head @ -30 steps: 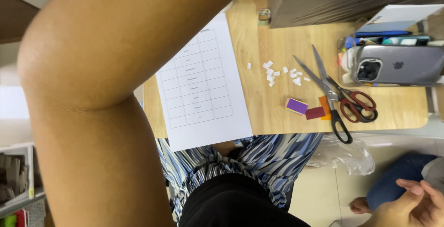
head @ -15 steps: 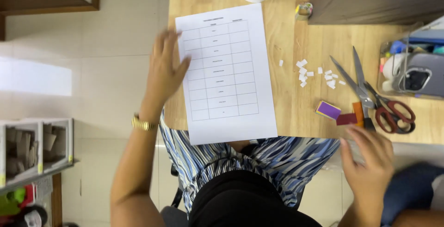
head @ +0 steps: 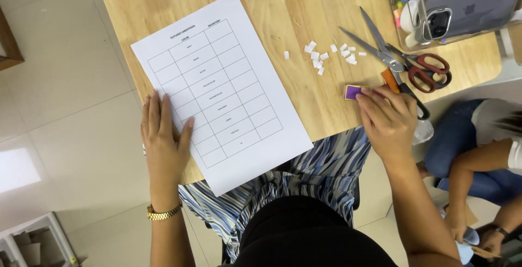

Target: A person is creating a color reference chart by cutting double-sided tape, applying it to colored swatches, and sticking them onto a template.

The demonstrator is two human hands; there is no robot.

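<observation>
A white printed sheet with a table (head: 223, 87) lies on the wooden desk (head: 304, 98), hanging over its near edge. My left hand (head: 163, 147) rests flat on the sheet's lower left corner, fingers spread. My right hand (head: 387, 120) reaches onto small coloured card pieces near the desk edge; its fingertips touch the purple piece (head: 353, 91), and an orange piece (head: 389, 80) shows just beyond. Whether the fingers pinch a piece is hidden.
Two pairs of scissors (head: 402, 60), one red-handled, lie just past the right hand. Several tiny white paper scraps (head: 326, 56) are scattered mid-desk. A clear organiser holding a phone (head: 462, 11) stands far right. Another person (head: 478, 153) sits low at the right.
My left hand slid down to the sheet's lower left corner. My right hand came up from below the desk edge onto the coloured card pieces. The view shifted.
</observation>
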